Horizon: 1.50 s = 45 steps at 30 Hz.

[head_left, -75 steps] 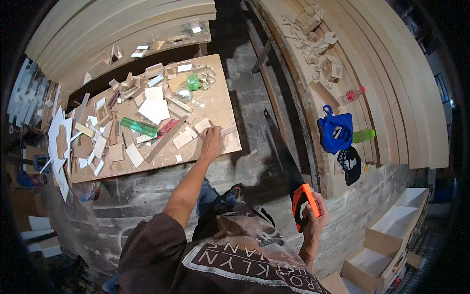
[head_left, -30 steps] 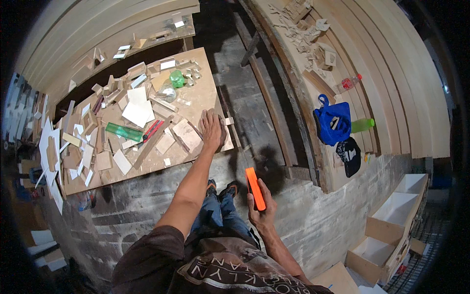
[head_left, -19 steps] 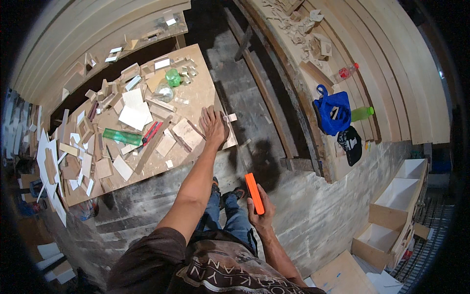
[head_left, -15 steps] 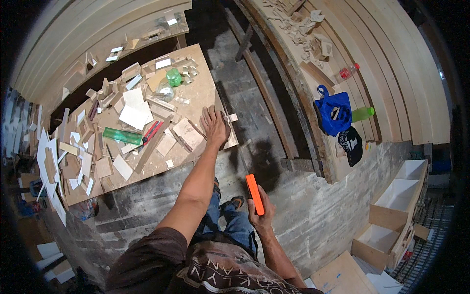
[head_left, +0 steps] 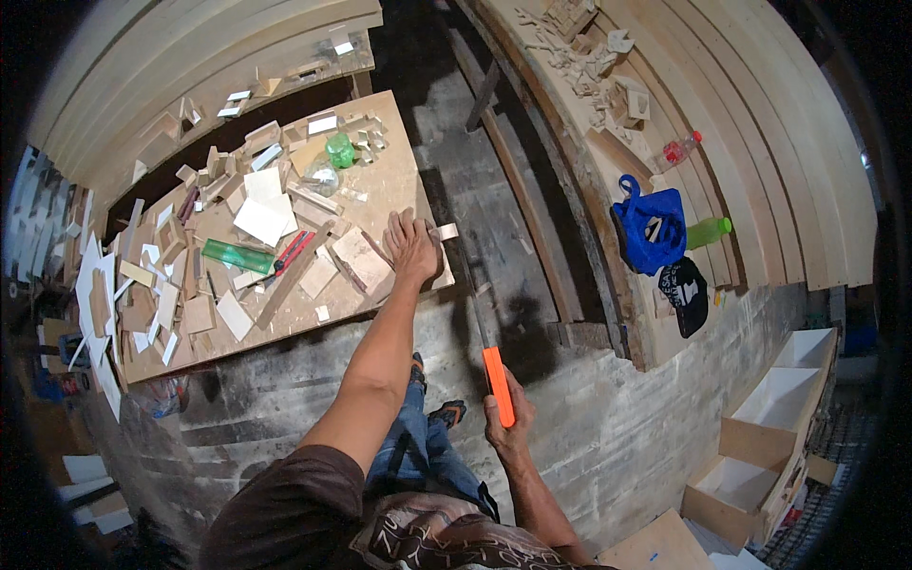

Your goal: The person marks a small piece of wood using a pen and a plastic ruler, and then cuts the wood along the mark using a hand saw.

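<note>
My left hand (head_left: 412,245) presses on a small wood piece (head_left: 448,231) at the right edge of the plywood table (head_left: 408,161), its fingers spread and curled over it, with part of the piece sticking out past the edge. My right hand (head_left: 508,423) is closed round the orange handle (head_left: 499,385) of a saw. The dark blade (head_left: 483,323) runs up beside the table edge toward the piece; whether it touches is unclear. Left of my left hand lie loose wood and white board offcuts (head_left: 266,214), a red cutter (head_left: 294,252) and a green plastic bottle (head_left: 237,256).
On the right, a long bench holds wood scraps (head_left: 627,104), a blue bag (head_left: 646,233), a dark cap (head_left: 686,304) and bottles (head_left: 708,231). Open boxes (head_left: 769,399) stand at lower right. My feet are on the concrete floor (head_left: 608,427); stacked boards line the back.
The saw has swung from the right, beside the bench, leftward to the table's edge, handle now on edge. My left hand has spread and settled over the piece at that edge.
</note>
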### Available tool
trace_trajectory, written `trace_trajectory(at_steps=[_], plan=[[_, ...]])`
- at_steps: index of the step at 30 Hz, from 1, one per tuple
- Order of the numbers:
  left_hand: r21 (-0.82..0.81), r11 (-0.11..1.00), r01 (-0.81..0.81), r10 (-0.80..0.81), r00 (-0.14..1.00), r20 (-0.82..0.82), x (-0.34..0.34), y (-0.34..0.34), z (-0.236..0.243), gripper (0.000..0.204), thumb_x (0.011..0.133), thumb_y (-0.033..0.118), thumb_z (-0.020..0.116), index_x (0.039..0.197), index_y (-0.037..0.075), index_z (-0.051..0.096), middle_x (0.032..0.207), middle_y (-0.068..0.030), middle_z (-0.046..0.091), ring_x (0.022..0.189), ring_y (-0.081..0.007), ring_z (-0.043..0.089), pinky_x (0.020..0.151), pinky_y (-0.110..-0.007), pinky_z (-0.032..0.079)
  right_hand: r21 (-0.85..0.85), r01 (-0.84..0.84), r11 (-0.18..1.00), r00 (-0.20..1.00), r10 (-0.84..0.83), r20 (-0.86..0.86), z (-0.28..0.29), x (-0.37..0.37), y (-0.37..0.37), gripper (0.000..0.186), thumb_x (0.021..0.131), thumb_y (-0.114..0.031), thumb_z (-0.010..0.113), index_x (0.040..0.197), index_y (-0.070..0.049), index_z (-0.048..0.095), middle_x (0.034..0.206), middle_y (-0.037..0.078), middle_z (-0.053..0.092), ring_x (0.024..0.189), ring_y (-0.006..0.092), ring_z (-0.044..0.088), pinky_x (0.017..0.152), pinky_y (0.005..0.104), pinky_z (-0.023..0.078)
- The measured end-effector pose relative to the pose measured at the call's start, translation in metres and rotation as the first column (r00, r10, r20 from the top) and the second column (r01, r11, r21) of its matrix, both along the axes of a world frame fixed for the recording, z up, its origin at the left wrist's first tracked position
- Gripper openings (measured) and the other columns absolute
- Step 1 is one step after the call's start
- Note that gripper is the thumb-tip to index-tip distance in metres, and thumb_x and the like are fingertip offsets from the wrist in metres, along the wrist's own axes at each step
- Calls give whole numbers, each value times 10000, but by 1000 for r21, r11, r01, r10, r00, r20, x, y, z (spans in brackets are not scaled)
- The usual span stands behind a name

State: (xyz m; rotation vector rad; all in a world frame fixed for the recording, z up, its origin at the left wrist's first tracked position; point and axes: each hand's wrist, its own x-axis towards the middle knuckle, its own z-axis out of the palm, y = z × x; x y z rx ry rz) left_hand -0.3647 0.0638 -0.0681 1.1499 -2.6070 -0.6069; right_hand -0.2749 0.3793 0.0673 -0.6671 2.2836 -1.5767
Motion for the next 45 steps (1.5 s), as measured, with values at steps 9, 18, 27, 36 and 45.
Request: trace_trajectory(at_steps=[9, 18, 27, 36, 45], plan=[[-88, 996, -4, 8, 999, 39, -1, -6, -22, 469, 958, 283, 501, 1340, 18, 438, 1565, -150, 247, 1497, -408, 117, 1179, -599, 120, 34, -70, 997, 998, 70, 4, -11, 5, 15, 474, 931, -190, 654, 1311, 81, 571, 1124, 240, 693, 967, 233, 701, 839, 320, 531], [-47, 999, -10, 14, 996, 89, -4, -5, -16, 512, 955, 320, 510, 1365, 28, 419, 1567, -142, 247, 1497, -402, 121, 1177, -592, 125, 5, -61, 998, 998, 61, 9, -5, 18, 25, 486, 930, -194, 648, 1319, 86, 565, 1121, 261, 689, 978, 279, 707, 844, 354, 536], [0, 1000, -18, 18, 997, 79, -3, -5, -8, 504, 941, 289, 520, 1370, 49, 407, 1571, -137, 222, 1499, -399, 91, 1188, -592, 97, 34, -54, 998, 998, 53, 33, 11, 25, 26, 469, 931, -178, 633, 1325, 70, 569, 1168, 253, 683, 1067, 302, 690, 894, 353, 523], [-21, 1000, 4, -1, 994, 106, -3, -2, -11, 497, 927, 270, 535, 1367, 76, 414, 1575, -132, 221, 1507, -397, 77, 1193, -594, 84, 77, -50, 996, 996, 44, 73, 5, 16, 8, 471, 937, -183, 635, 1336, 56, 558, 1206, 231, 676, 1083, 317, 682, 932, 376, 515], [-41, 999, -17, 19, 999, 43, 0, 0, -19, 483, 932, 266, 519, 1371, 90, 419, 1561, -117, 241, 1500, -390, 105, 1193, -596, 87, 84, -87, 993, 994, 82, 67, 35, 2, -16, 486, 938, -130, 645, 1393, -1, 530, 1222, 241, 668, 1056, 315, 701, 892, 354, 533]])
